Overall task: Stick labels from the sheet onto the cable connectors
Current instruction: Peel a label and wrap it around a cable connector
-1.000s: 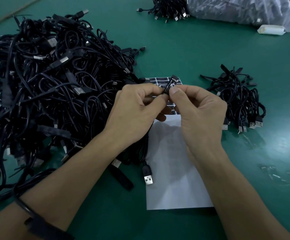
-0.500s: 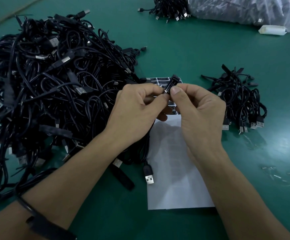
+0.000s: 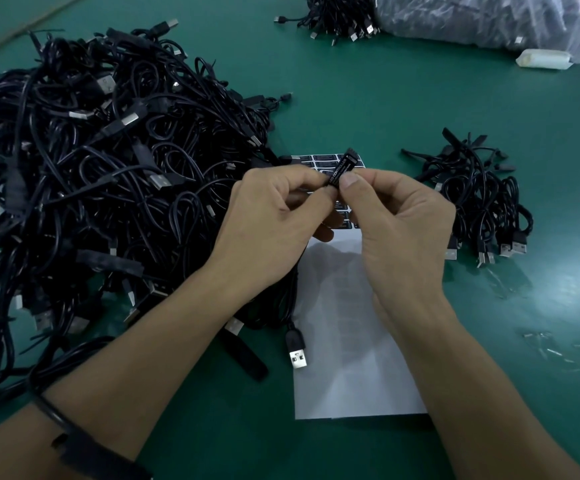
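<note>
Both hands pinching black connector, label reading "LED CONTROLLER"

1. a green table carries everything.
2. large heap of black cables at the left.
3. label sheet in the middle.
4. smaller cable pile at the right.
5. far edge: cable bundle, clear plastic bag, white object.

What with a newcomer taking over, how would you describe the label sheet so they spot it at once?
Start at the big tangle of black cables on the left of the green table. Just right of it, under the left hand and right hand, lies the label sheet. It is the only flat white rectangle there, with rows of black labels at its far end.
</note>
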